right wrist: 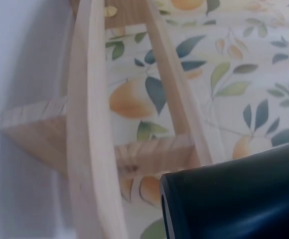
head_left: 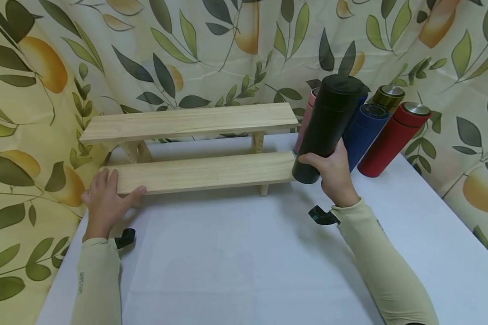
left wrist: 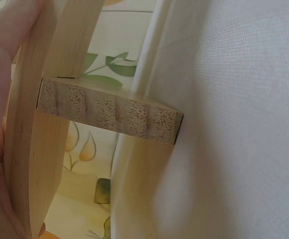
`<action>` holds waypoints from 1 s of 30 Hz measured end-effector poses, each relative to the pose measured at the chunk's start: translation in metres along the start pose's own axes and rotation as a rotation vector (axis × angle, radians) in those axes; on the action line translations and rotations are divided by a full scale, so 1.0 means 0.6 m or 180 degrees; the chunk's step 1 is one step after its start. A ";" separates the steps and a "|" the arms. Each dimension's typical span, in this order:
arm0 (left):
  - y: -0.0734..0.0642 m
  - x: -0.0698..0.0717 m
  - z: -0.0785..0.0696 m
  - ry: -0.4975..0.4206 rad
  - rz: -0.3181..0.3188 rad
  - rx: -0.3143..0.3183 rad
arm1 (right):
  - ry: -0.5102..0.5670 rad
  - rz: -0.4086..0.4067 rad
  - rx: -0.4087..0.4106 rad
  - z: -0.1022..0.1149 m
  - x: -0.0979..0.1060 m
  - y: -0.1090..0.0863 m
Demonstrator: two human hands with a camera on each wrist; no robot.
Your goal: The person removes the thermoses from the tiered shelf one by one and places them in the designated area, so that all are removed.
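In the head view, my right hand [head_left: 336,174] grips a black thermos bottle [head_left: 329,126] near its lower part. The thermos is tilted, its base beside the right end of the lower plank of a two-tier wooden shelf [head_left: 203,174]. The right wrist view shows the dark base end of the thermos [right wrist: 239,194] in front of the shelf [right wrist: 97,119]. At the shelf's lower left end, my left hand [head_left: 107,198] holds the plank, thumb along the front edge. In the left wrist view, a fingertip shows past the plank's end [left wrist: 50,164], above a support leg [left wrist: 109,109].
Right of the black thermos stand a blue bottle [head_left: 363,131], a gold-capped bottle [head_left: 388,95] and a red bottle [head_left: 394,140]. A pink bottle [head_left: 307,117] is partly hidden behind it. A leaf-patterned curtain [head_left: 211,54] hangs behind the white-covered table [head_left: 227,257].
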State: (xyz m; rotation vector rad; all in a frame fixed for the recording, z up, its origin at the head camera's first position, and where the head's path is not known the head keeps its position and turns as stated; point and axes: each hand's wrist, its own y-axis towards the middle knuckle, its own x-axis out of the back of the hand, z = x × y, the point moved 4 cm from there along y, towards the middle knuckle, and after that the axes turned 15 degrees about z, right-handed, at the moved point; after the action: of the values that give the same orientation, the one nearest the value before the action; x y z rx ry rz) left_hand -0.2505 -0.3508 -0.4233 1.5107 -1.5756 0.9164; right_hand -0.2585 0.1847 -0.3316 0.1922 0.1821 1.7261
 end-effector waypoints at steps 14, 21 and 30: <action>0.005 0.005 0.006 -0.0011 0.0060 -0.0052 | 0.0007 -0.0195 -0.0136 -0.031 0.055 -0.029; 0.008 0.003 0.004 0.0007 0.0082 -0.0030 | -0.0046 -0.0289 -0.0276 -0.064 0.079 -0.046; 0.007 0.003 0.006 0.0024 0.0050 -0.0023 | -0.0150 -0.0326 -0.0430 -0.106 0.102 -0.049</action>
State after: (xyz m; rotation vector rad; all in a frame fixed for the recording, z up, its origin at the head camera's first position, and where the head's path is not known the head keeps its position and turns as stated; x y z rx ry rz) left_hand -0.2547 -0.3547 -0.4231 1.4901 -1.5860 0.9232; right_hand -0.2550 0.2493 -0.3990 0.1217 0.0397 1.6239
